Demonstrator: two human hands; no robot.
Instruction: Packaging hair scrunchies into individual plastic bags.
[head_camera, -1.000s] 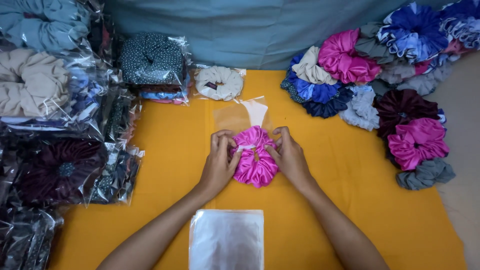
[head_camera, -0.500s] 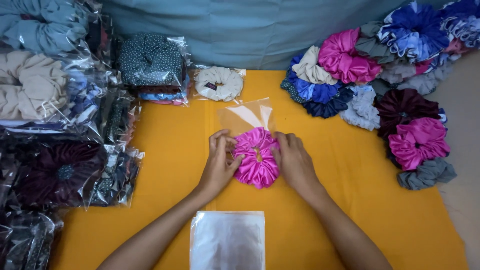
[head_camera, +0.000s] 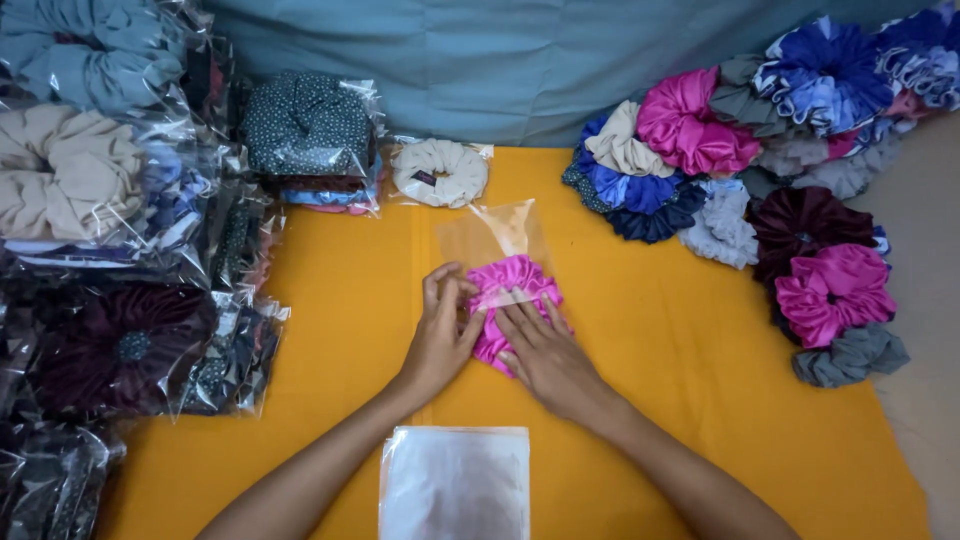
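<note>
A bright pink scrunchie (head_camera: 515, 285) lies in the middle of the orange cloth (head_camera: 330, 330), its far edge at the mouth of a clear plastic bag (head_camera: 490, 232). My left hand (head_camera: 443, 330) rests against the scrunchie's left side, fingers bent on the fabric. My right hand (head_camera: 540, 345) lies flat over its right and near part, pressing it down. How far the scrunchie sits inside the bag is hard to tell.
A stack of clear bags (head_camera: 455, 485) lies at the near edge. A bagged white scrunchie (head_camera: 440, 172) sits behind. Bagged scrunchies (head_camera: 120, 350) pile up on the left, loose scrunchies (head_camera: 760, 150) on the right. Blue cloth (head_camera: 480, 60) hangs behind.
Both hands have closed in over the pink scrunchie, flattening it; my right hand slid on top of it. The clear bag now lies flatter behind it.
</note>
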